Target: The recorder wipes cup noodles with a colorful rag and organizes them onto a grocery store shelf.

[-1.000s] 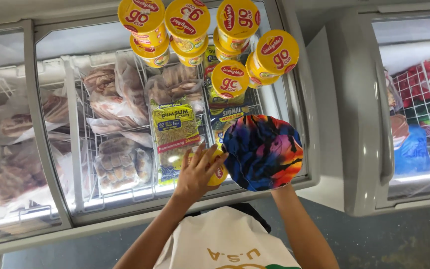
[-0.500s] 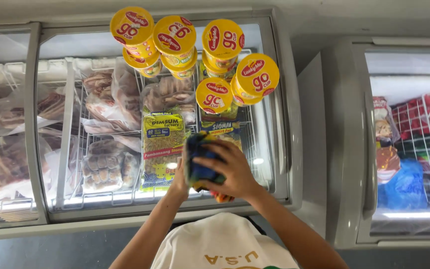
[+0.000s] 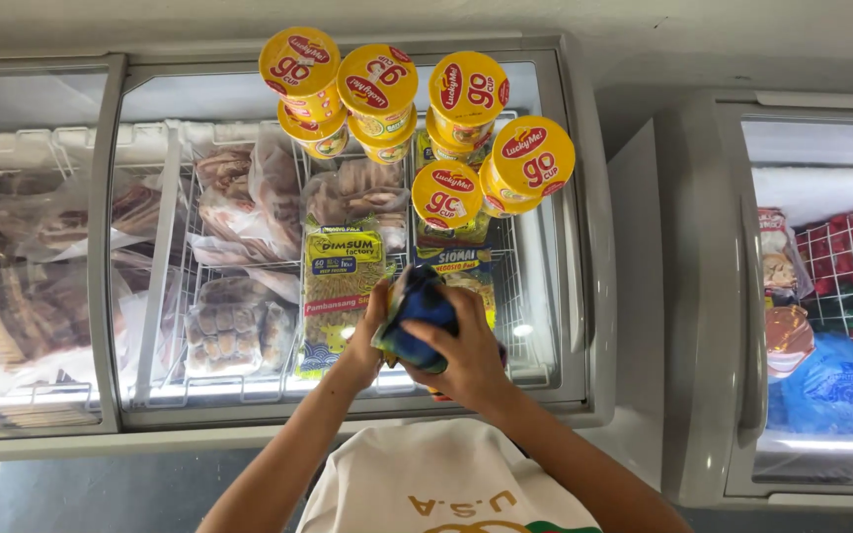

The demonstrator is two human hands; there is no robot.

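Cloth (image 3: 417, 321), bunched blue, sits at freezer lid's (image 3: 545, 286) front edge, gripped closed by right hand (image 3: 466, 360); left hand (image 3: 367, 341) clasps something beneath, hidden. Advisable: press evenly, clear of stacked yellow cups (image 3: 451, 192)

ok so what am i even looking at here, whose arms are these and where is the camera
The camera sits on a person's head and looks straight down, so the two bare arms are their own. Below them is a chest freezer with a curved glass lid; bags of frozen food lie inside. On the glass stand yellow-lidded noodle cups, stacked in a cluster. Both hands work at one spot on the lid: the right hand presses a blue multicoloured cloth around something the cloth hides, and the left hand steadies it. A second freezer stands to the right.
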